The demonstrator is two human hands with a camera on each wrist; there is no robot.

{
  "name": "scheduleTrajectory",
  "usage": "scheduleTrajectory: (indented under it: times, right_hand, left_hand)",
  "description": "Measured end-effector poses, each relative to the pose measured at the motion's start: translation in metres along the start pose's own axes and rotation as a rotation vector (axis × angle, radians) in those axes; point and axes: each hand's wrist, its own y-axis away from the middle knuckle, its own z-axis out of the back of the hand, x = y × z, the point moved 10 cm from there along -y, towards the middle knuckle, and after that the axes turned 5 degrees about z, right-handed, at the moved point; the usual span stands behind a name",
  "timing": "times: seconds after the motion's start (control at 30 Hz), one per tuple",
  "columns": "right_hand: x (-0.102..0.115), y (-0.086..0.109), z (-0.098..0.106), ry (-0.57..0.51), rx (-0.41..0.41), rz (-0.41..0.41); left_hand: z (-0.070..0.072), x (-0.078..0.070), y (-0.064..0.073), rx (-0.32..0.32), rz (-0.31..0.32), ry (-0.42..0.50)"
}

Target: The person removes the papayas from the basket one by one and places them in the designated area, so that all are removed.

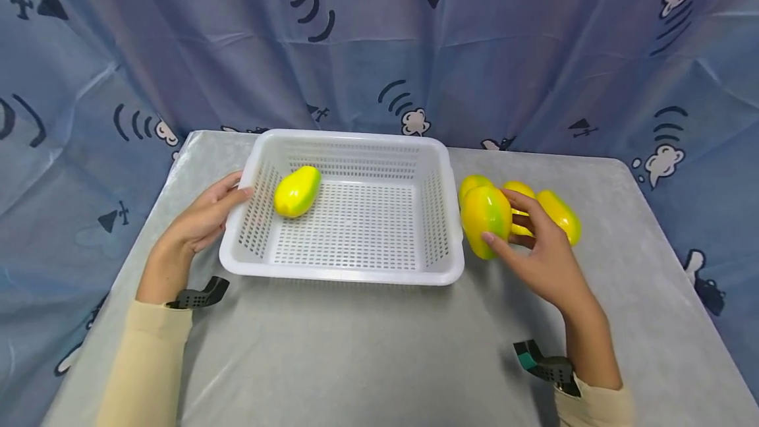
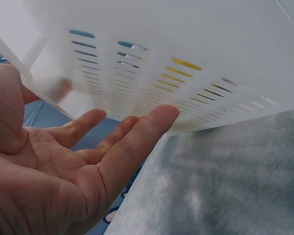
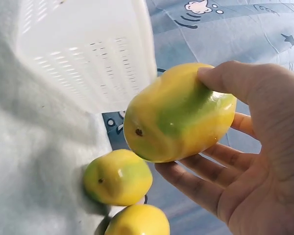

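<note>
A white plastic basket (image 1: 350,275) with slotted walls stands on the table. My left hand (image 1: 204,216) grips its left rim, thumb over the edge and fingers against the outer wall (image 2: 132,88). Inside the basket, toward the left, lies one yellow-green mango (image 1: 297,192). Just off the basket's right side, my right hand (image 1: 545,259) holds another mango (image 3: 181,115) between thumb and fingers, raised above the table. Behind and beside it, more mangoes (image 1: 559,216) rest on the table, partly hidden by the held one and by my fingers.
A grey-white cloth covers the table (image 1: 356,354). A blue patterned curtain (image 1: 379,51) hangs along the back and sides. In the right wrist view, two mangoes (image 3: 118,177) sit below the held one, close to the basket's wall.
</note>
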Motion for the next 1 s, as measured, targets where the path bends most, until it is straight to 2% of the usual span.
scheduleTrajectory:
  times: [0.27, 0.47, 0.73, 1.0]
  right_hand:
    - [-0.012, 0.015, 0.0, 0.049, -0.038, 0.001]
    - [-0.023, 0.026, 0.001, 0.044, -0.055, -0.045]
    - [-0.035, 0.035, 0.002, 0.06, -0.08, -0.062]
    - [-0.044, 0.036, -0.01, 0.082, -0.036, -0.049]
  left_hand:
    - [0.001, 0.004, 0.0, -0.004, 0.011, -0.01]
    - [0.002, 0.002, -0.001, 0.004, -0.003, -0.005]
    - [0.003, 0.004, -0.003, -0.004, 0.02, 0.01]
    - [0.003, 0.003, -0.001, -0.008, 0.024, 0.013]
